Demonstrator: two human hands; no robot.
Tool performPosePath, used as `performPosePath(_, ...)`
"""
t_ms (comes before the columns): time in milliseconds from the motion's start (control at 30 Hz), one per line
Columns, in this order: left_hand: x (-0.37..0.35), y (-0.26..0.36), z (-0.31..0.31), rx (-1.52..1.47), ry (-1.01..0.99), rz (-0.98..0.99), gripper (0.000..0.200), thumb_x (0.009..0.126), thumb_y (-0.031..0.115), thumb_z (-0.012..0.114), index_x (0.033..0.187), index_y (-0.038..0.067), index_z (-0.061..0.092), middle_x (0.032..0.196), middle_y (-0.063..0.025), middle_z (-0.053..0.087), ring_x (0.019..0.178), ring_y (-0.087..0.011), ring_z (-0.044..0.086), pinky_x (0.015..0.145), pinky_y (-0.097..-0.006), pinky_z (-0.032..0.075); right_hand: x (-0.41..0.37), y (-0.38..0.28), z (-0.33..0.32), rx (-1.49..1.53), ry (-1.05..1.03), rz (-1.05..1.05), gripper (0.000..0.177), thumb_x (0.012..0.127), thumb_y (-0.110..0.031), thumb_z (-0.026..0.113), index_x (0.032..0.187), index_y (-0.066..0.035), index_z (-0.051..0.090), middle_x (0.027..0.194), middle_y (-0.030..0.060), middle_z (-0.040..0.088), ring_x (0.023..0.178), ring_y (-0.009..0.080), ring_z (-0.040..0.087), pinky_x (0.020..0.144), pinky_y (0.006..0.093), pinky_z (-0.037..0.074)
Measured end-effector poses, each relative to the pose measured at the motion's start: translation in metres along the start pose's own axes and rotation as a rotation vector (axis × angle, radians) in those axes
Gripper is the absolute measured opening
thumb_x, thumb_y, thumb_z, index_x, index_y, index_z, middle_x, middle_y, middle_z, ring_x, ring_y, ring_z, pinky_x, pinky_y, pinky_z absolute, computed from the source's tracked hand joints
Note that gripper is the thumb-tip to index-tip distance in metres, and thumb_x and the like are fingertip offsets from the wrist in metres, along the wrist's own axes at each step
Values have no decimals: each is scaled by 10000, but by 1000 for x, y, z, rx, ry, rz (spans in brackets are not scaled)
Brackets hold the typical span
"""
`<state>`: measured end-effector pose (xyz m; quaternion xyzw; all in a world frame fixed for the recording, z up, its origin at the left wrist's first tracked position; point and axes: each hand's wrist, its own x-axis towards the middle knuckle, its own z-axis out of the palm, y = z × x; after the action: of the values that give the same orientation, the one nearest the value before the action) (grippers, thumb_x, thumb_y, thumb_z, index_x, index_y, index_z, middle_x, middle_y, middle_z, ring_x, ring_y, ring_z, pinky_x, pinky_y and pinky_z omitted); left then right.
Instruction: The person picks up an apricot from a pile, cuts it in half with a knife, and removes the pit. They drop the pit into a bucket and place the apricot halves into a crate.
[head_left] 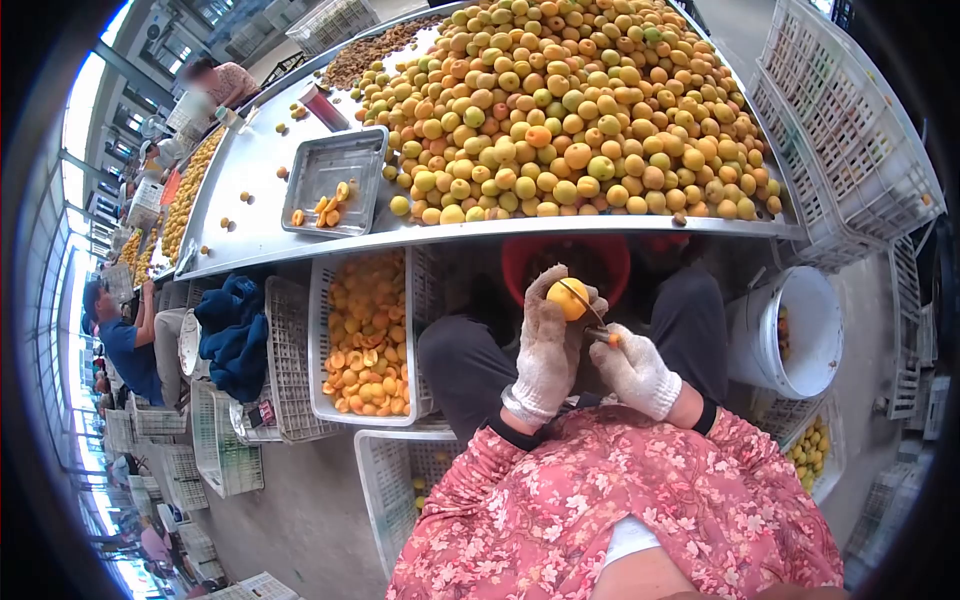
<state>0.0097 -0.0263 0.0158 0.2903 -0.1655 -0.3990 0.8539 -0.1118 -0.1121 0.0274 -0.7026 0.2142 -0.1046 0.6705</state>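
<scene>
My left hand (543, 345), in a whitish knitted glove, is closed around a yellow-orange apricot (567, 298). My right hand (637, 370), gloved too, grips a small knife (599, 332) with an orange patch on its handle. The thin blade points up toward the apricot, at its right side; whether it cuts the flesh is hard to see. Both hands are over my lap, just in front of a red basin (511, 272) under the table edge. A large heap of whole apricots (560, 130) covers the metal table beyond them.
A metal tray (345, 160) with several apricot halves is on the table (240, 205). Left of my knees, a white crate (317, 350) holds halved apricots. A white bucket (755, 340) and stacked crates (850, 130) stand at right. Other people sit at far left.
</scene>
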Motion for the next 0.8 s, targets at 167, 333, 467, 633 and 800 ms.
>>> performPosePath(167, -2, 5, 3, 118, 41, -4, 563, 974, 458, 566, 1377, 96, 413, 1103, -120, 616, 1006, -232, 611, 928, -385, 502, 3, 10, 4, -144, 9, -174, 164, 969, -185, 584, 1018, -30, 559, 710, 126, 617, 616, 231, 620, 574, 345, 463)
performPosePath(333, -8, 5, 4, 149, 63, -56, 562, 988, 458, 544, 1381, 83, 401, 1107, -123, 618, 1004, -230, 609, 918, -366, 500, 10, 41, 12, -117, 33, -204, 176, 965, -192, 585, 1025, -27, 568, 703, 136, 622, 627, 260, 640, 582, 361, 478)
performPosePath(467, -10, 9, 1, 142, 22, -114, 549, 1002, 436, 537, 1400, 85, 401, 1153, -119, 621, 1052, -190, 589, 914, -315, 481, 10, 36, 13, -90, 46, -130, 185, 958, -198, 593, 1023, -26, 570, 732, 164, 641, 676, 329, 669, 591, 387, 488)
performPosePath(633, -3, 7, -5, 400, 45, -24, 545, 1019, 435, 505, 1404, 60, 414, 1147, -106, 635, 1047, -170, 589, 910, -296, 472, 10, 26, 13, -227, 82, -181, 211, 957, -217, 599, 1037, -24, 567, 769, 189, 651, 707, 377, 664, 599, 394, 493)
performPosePath(800, -4, 6, 5, -32, 55, -157, 540, 1005, 452, 524, 1356, 46, 464, 1018, -85, 651, 961, -185, 609, 893, -312, 483, 15, 40, 14, -288, 154, -337, 214, 952, -219, 611, 1037, -28, 564, 776, 195, 645, 719, 390, 659, 618, 389, 502)
